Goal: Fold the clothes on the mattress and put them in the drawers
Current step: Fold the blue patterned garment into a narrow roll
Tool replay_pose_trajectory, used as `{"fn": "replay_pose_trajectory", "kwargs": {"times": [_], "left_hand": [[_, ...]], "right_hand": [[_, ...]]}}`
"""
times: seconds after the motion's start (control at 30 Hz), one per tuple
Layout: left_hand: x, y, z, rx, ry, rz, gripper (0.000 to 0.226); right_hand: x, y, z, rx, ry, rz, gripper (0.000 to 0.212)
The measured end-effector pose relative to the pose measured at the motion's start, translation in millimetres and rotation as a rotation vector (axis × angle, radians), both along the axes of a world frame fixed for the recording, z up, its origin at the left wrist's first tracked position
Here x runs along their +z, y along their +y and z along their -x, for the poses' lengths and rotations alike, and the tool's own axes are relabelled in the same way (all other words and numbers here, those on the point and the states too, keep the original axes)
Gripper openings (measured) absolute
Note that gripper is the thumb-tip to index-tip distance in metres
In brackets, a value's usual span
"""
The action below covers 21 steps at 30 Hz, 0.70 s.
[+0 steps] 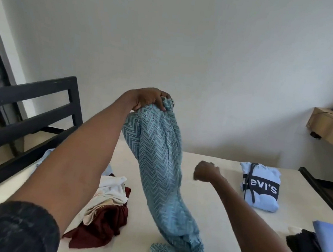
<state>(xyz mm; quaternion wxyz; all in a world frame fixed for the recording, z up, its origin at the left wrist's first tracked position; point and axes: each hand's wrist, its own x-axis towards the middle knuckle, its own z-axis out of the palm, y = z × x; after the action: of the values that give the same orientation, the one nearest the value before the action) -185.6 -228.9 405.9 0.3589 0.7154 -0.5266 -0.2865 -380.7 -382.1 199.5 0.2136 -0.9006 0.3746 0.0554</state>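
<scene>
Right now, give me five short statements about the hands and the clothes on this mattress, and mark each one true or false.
1. The left hand grips the top of the blue zigzag garment and holds it up. True.
2. The right hand also holds the zigzag garment. False: it is curled, holds nothing, and is apart from the cloth.
3. The Levi's hoodie lies folded on the mattress. True.
4. The zigzag garment hangs wholly clear of the mattress. False: its lower end rests bunched on the surface.
5. The pile of white and maroon clothes is neatly folded. False: it lies crumpled, under the left arm.
</scene>
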Motion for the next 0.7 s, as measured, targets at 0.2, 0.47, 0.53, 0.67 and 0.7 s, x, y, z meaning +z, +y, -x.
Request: {"fn": "replay_pose_trajectory", "kwargs": {"times": [0.2, 0.47, 0.53, 0.67, 0.7], "left_hand": [[-9.1, -9.1, 14.2, 0.068, -0.095, -0.014, 0.027], [-25.7, -4.9, 8.6, 0.11, -0.079, 0.099, 0.025], [-28.7, -2.3, 5.8, 0.14, -0.036, 0.142, 0.024], [-40.9, -1.1, -1.4, 0.219, -0.006, 0.258, 0.03], [-42.9, 0.0, -3.0, 0.239, -0.016, 0.291, 0.033]], "right_hand": [[15.5, 48.0, -14.1, 0.155, -0.935, -0.878, 0.038], [24.8, 47.3, -44.9, 0.108, -0.978, -0.838, 0.042], [13.6, 47.4, -46.1, 0.142, -0.825, -0.77, 0.044], [-17.0, 47.0, -39.0, 0.107, -0.64, -0.685, 0.053], [-23.3, 45.5, -36.3, 0.103, -0.607, -0.695, 0.053]]}}
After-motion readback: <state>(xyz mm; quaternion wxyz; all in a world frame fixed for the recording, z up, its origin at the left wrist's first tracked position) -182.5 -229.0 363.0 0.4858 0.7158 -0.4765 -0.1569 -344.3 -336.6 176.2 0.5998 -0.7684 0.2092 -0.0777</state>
